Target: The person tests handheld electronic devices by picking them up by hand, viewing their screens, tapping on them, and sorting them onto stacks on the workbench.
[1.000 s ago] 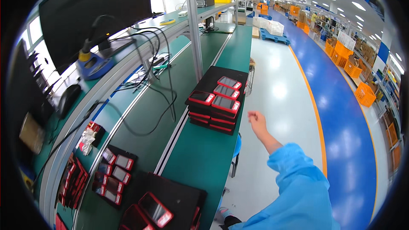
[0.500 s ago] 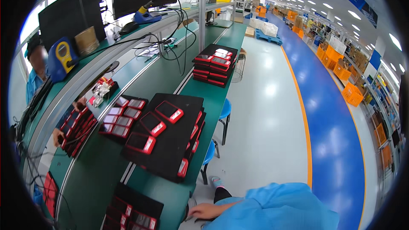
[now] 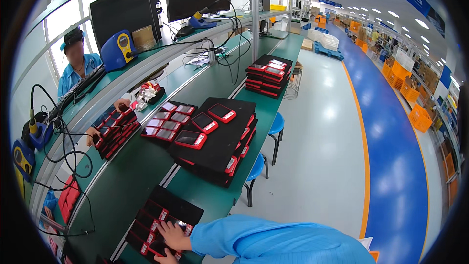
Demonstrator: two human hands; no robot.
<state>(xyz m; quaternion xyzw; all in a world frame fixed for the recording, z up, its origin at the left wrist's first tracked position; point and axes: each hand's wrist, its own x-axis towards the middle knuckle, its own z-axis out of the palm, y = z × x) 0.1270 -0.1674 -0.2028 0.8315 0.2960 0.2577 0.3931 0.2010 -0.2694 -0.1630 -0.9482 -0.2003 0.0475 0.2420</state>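
At the near end of the green bench, a black foam tray (image 3: 183, 207) holds several red-framed handheld devices (image 3: 152, 222) with dark screens. My right hand (image 3: 174, 236), in a blue sleeve, is open. Its spread fingers lie across the devices in this tray. Below it, at the picture's lower edge, my left hand (image 3: 167, 257) is at the near side of a device; most of its fingers are cut off, so its grip does not show. Just beyond stands a tall stack of black trays (image 3: 220, 146) with three loose devices (image 3: 191, 139) on top.
Another tray of devices (image 3: 168, 122) adjoins the stack, and a further stack (image 3: 267, 74) stands up the bench. Across the bench, a co-worker's hands (image 3: 93, 135) touch a device stack. Cables (image 3: 75, 151) hang from the shelf. Blue stools (image 3: 276, 123) stand beside the bench.
My right hand has moved from beside my body, off the bench, onto the devices in the near tray. My left hand has come into view there. The view has shifted left.
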